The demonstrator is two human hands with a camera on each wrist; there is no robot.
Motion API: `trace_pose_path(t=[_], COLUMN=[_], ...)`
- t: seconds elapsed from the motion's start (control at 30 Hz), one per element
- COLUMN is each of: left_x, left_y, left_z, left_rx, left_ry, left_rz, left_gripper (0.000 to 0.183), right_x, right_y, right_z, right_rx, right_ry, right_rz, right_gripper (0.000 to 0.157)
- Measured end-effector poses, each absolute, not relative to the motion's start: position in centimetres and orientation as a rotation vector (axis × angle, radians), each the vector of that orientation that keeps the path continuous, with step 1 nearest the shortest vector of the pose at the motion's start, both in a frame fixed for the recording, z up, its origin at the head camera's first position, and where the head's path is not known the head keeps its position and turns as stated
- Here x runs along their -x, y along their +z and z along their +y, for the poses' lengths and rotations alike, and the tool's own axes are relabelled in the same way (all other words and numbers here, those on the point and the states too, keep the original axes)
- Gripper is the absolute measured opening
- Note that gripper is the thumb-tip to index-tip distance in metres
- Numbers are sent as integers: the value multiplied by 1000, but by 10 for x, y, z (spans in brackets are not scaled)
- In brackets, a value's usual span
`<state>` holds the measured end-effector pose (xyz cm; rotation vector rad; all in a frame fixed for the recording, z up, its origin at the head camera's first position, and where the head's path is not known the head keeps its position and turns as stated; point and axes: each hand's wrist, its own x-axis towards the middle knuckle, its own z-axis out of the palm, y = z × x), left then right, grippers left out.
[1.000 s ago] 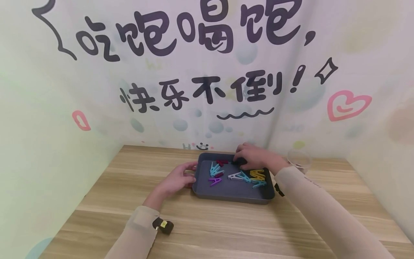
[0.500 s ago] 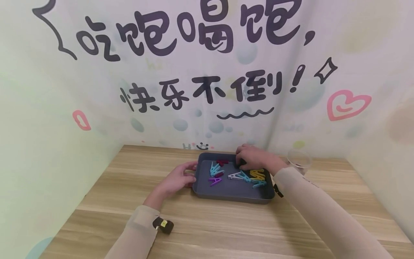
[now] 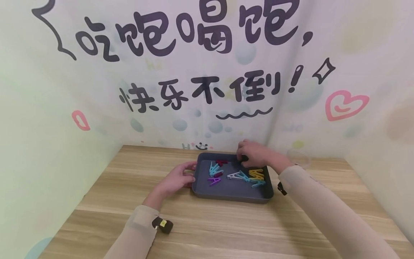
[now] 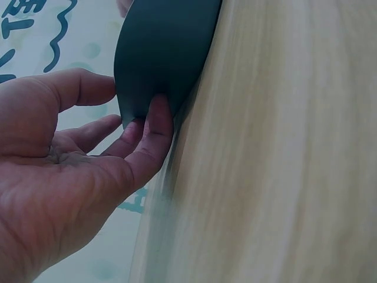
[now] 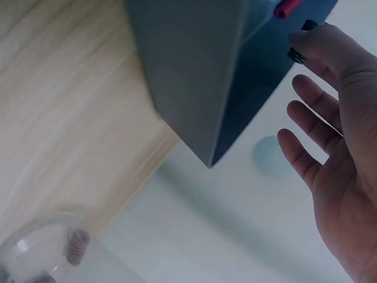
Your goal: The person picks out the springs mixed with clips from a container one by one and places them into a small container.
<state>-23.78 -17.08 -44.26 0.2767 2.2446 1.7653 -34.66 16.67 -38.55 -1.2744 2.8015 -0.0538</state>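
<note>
Right wrist view: a small black piece [image 5: 297,56], perhaps a clip, is pinched between the thumb and forefinger of the person's right grip [image 3: 257,154], with the other fingers spread away from it. The piece is at the far edge of the gray tray [image 3: 233,199], right of centre; I cannot tell whether it is clear of the tray floor.

Judging from this, the step in hand is taking out one piece. Best to keep the pinch light and centred, then lift straight up past the rim before swinging sideways, since the fingers could catch the far wall.

Close by inside the tray lie the yellow clips [image 3: 256,174] and a white clip [image 3: 235,176], with dark red pieces [image 3: 221,162] and a purple clip [image 3: 214,181] further left; a wrist carried low would probably brush the yellow ones.

At the left end, the left grip [image 3: 173,178] holds the tray with bent fingers and thumb, a sound brace against sliding on the wooden counter [image 3: 191,230].

Beyond the right wrist, a clear container [image 3: 299,153] is easily knocked, so the forearm should pass above it.
</note>
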Motion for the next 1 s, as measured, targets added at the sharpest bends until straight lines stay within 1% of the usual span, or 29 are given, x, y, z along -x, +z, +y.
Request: trace_pose_path(t=[0.27,0.6,1.0], left_x=[239,239,236], left_y=[-442,-444,-441], left_z=[-170,-172,-171], left_rx=[-284,-290,-272], left_ry=[1778,1760,1736], left_rz=[2232,2246,2275], left_gripper=[68,68,67], right_x=[338,327,315], right_y=[-372,-363,-351], right_z=[173,184,204], right_rx=[1325,1417,1464], right_ry=[-66,-143,-244], right_rz=[2806,2809,2821], right_gripper=[16,16,18])
